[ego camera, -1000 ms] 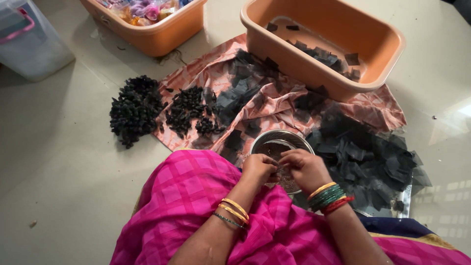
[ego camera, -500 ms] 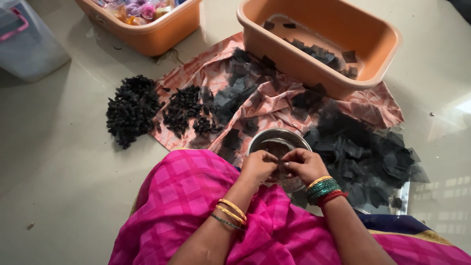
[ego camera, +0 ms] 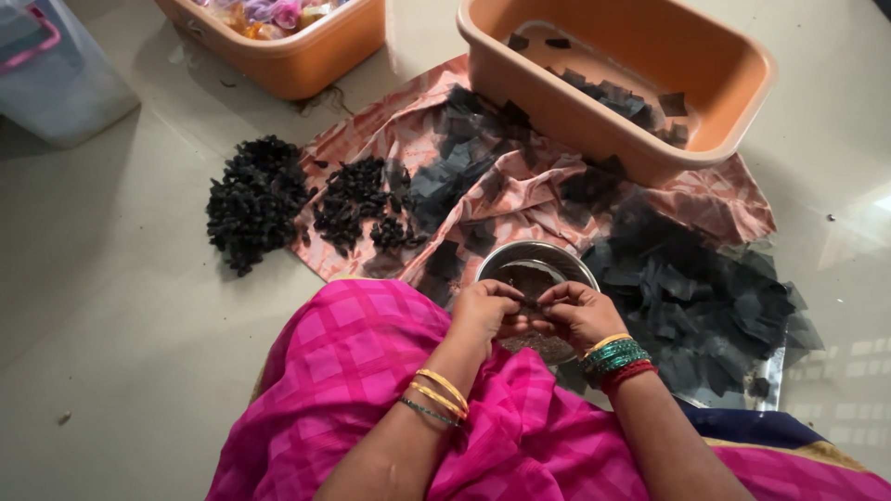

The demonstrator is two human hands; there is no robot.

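Two hands meet over a round steel bowl (ego camera: 536,269) that sits on the floor (ego camera: 121,315) just in front of the person's pink-checked lap (ego camera: 371,371). The left hand (ego camera: 484,311) and the right hand (ego camera: 577,314) are drawn together above the near rim of the bowl, fingertips touching, pinching a small dark piece (ego camera: 529,306) between them; it is too small to tell what it is. The left wrist carries gold bangles (ego camera: 439,394), the right wrist a stack of gold, green and red ones (ego camera: 617,357).

The bowl holds some dark material and rests on the near edge of a pink patterned cloth (ego camera: 529,176) spread on the floor. To the right of the bowl, touching it, lies a broad heap of flat black squares (ego camera: 696,297). More black squares (ego camera: 455,162) are scattered on the cloth beyond the bowl. To the left of the bowl, on the cloth, is a small cluster of crumpled black pieces (ego camera: 357,204), and farther left, on the bare floor, a denser mound of the same (ego camera: 255,199).

Beyond the bowl, at the far edge of the cloth, stands an orange rectangular tub (ego camera: 715,139) with a few black squares inside. Far beyond and to the left of the bowl is a second orange tub (ego camera: 306,60) holding colourful items, and well to the left, a translucent plastic box (ego camera: 56,83).
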